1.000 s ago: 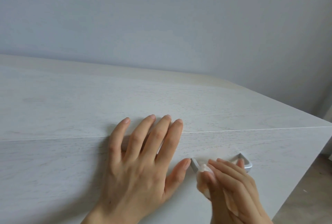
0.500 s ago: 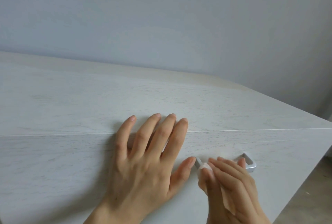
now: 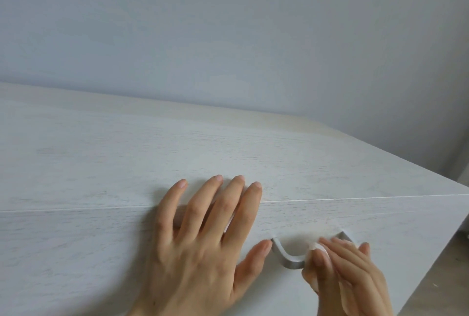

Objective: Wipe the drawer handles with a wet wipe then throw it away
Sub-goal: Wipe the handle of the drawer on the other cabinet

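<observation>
Since the earlier frames, the right hand has been slid along the drawer handle toward 3 o'clock, so that the handle's left bend and part of its silver bar, covered before, are now laid bare; the left hand has been kept almost where it was. The wet wipe is pinched between the thumb and curled fingers of the right hand and is pressed against the bar, right of its middle, at about 5 o'clock in the view. Only small white patches of the wipe can be seen between the fingers. The handle's right end is glimpsed just past the fingertips, at 1 o'clock from the right hand. The left hand is laid flat with its fingers straight and slightly spread on the whitewashed drawer front, the fingertips reaching over the seam onto the top panel at 12 o'clock. Its thumb is stretched toward 3 o'clock, and the tip lies just beside the handle's left end; whether contact is made cannot be told. A plain grey wall is seen beyond the top panel, and a strip of floor at the lower right.
</observation>
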